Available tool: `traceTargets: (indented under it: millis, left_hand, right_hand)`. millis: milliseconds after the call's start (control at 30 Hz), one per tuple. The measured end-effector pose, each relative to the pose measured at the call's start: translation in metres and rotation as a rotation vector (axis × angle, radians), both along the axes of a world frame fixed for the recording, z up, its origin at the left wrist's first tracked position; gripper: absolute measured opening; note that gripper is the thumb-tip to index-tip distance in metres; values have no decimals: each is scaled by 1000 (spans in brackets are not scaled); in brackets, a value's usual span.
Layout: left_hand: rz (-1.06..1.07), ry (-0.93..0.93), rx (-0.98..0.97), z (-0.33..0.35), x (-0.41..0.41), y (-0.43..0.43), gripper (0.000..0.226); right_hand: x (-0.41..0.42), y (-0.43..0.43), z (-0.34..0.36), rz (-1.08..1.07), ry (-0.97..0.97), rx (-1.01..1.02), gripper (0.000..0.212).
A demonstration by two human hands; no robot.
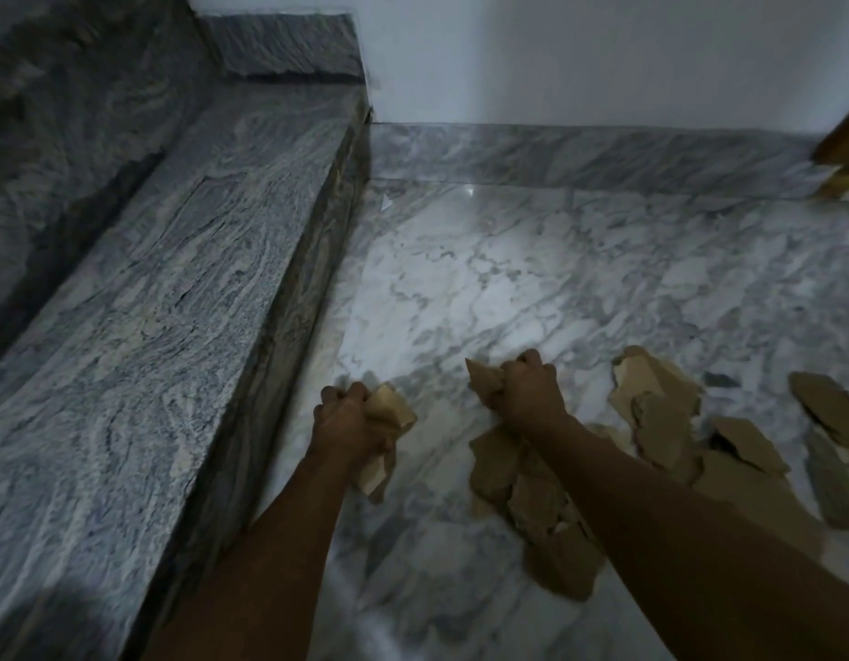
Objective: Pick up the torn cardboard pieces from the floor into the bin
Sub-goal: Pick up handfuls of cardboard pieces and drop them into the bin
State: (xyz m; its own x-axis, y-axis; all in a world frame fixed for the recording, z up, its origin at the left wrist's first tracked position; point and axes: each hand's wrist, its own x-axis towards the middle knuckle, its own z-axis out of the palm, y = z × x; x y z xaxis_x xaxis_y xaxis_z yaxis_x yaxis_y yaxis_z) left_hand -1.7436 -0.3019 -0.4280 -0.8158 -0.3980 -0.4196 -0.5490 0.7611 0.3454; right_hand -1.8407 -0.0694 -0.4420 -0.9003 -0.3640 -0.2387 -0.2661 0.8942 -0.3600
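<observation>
My left hand (pixel 342 422) grips a bundle of torn brown cardboard pieces (pixel 387 412) that sticks out to its right and below the fist. My right hand (pixel 532 398) grips another torn cardboard piece (pixel 482 378) whose point juts out to the left. Several more torn cardboard pieces (pixel 661 412) lie scattered on the white marble floor (pixel 508 279) to the right of and beneath my right forearm, with a pile (pixel 537 508) just below the wrist. No bin is in view.
A raised grey granite step (pixel 174 302) runs along the left, with a higher ledge (pixel 279 45) behind it. A white wall (pixel 580 54) with a marble skirting closes the far side. A wooden frame (pixel 842 145) shows at the right edge.
</observation>
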Motion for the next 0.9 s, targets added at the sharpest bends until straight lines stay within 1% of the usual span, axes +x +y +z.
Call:
traceTargets:
  millis: [67,133,167,233,300,333,400,500,567,633,700,733,767,833,900]
  left_hand:
    - [96,-2,106,3,-1,2,57]
    - [117,3,156,2,-2,2,51]
    - [93,-9,130,0,-3,1,53]
    - [86,-17,85,-3,-3,0,59]
    - [121,-19,60,-4,-2,2,64]
    - [132,-18,28,-3,-1,4,64]
    - [132,-19,-54,-1,0,9,60]
    - [117,-49,-121,4,2,18,60]
    - [127,-72,-116,8,-1,24,63]
    - [149,-90,-99,11,-3,29,67]
    - [160,-85,-60,14,-2,30,72]
    - [151,-73,-29,15,-1,30,72]
    - [126,-72,-1,16,0,27,70]
    - [56,-85,77,23,1,27,54]
    - [20,-74,323,33,3,38,28]
  right_hand:
    - [5,-1,-2,-85,-25,-119,43]
    - [6,0,0,-206,-101,-256,42]
    - [6,-1,3,-234,-135,-296,42]
    - [6,3,11,-206,-147,-307,38]
    - [0,13,19,-154,-115,-278,25]
    - [-4,22,28,-145,-100,-280,23]
    - [-13,44,51,-169,-106,-298,29]
    - [-20,84,86,-183,-187,-269,28]
    - [-22,103,94,-122,-265,-158,28]
    - [-14,108,84,-16,-325,-11,26]
    - [3,106,61,51,-366,78,21]
    - [11,104,47,73,-328,116,16]
    - [18,102,34,75,-258,132,16]
    - [28,99,21,30,-165,96,19]
    - [31,96,20,-8,-173,14,20]
